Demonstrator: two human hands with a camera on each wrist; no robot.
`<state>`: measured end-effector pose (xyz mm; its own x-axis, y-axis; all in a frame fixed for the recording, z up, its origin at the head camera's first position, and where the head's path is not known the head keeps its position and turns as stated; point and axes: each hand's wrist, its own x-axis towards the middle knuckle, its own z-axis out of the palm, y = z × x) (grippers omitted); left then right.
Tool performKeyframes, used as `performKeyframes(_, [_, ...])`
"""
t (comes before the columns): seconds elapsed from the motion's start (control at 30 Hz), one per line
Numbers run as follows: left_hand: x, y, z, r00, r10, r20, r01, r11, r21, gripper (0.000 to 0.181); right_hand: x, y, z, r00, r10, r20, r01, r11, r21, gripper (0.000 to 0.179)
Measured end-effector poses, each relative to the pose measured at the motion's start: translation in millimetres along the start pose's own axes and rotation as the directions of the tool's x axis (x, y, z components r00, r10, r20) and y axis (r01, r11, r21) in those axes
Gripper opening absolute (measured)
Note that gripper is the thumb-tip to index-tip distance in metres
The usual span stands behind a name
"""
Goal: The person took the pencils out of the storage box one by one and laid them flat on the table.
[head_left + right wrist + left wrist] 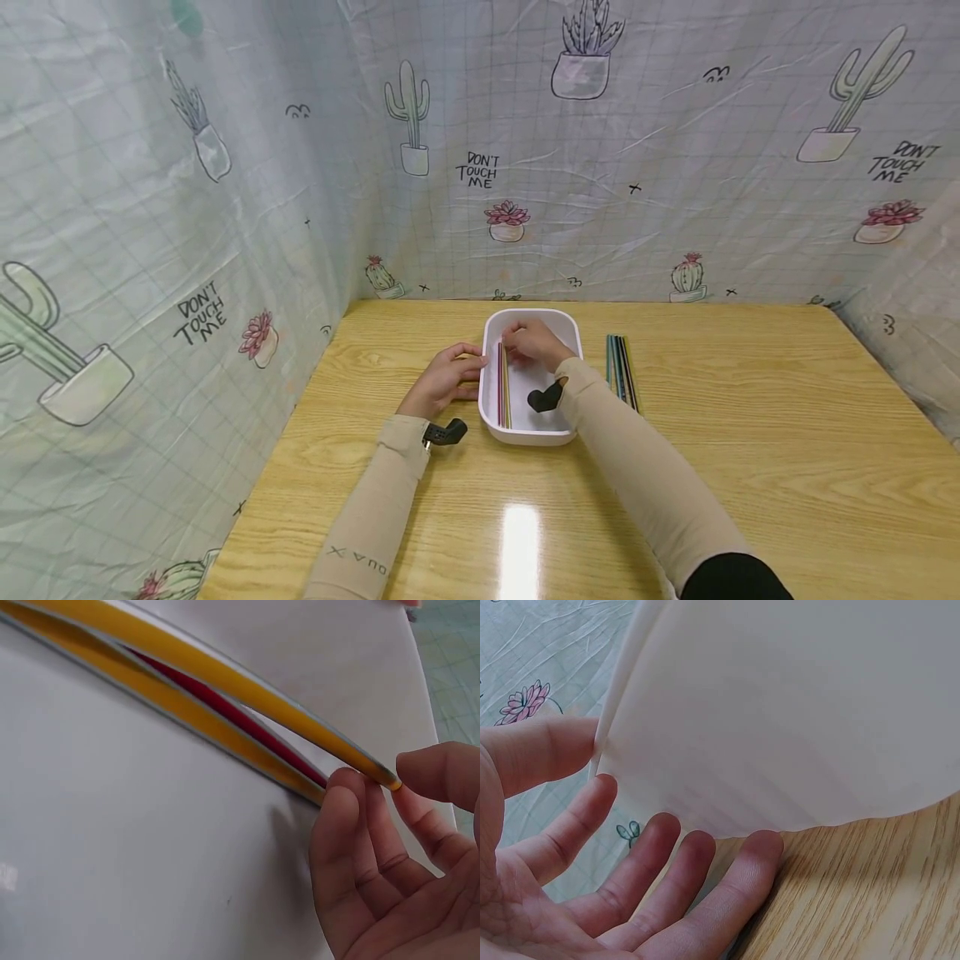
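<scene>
A white plastic box [540, 431] stands on the table. My left hand [446, 379] is at its left side, with fingertips touching the outer wall and rim; the left wrist view shows the fingers [649, 859] loosely bent. Inside the box, my right hand [535, 340] pinches the end of a yellow pencil [277, 705] between thumb and fingers. That end is lifted a little. Beneath it lie another yellow pencil [217, 742] and a red pencil [240, 720], along the box's left wall. The far ends of the pencils run out of the right wrist view.
Several pencils [621, 367] in blue, black and yellow-green lie side by side on the wooden table [750, 433], just right of the box. My right forearm partly covers them. A patterned cloth [637, 192] hangs behind the table and along its left side.
</scene>
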<state>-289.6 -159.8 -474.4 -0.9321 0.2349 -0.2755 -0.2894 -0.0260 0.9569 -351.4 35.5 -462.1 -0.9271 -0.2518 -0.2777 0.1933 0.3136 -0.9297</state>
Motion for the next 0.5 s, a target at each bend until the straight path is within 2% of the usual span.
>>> performKeyframes(0.23, [0.1, 0.1, -0.4, 1.000, -0.003, 0.006, 0.003, 1.000, -0.003, 0.016, -0.9, -5, 0, 0.999, 0.031, 0.032, -0.032, 0.998, 0.049, 0.022])
performKeyframes(0.5, [-0.7, 0.2, -0.1, 1.000, 0.002, 0.019, -0.003, 1.000, 0.016, 0.024, -7.0, -11, 2, 0.997, 0.070, 0.013, -0.071, 0.996, 0.062, 0.031])
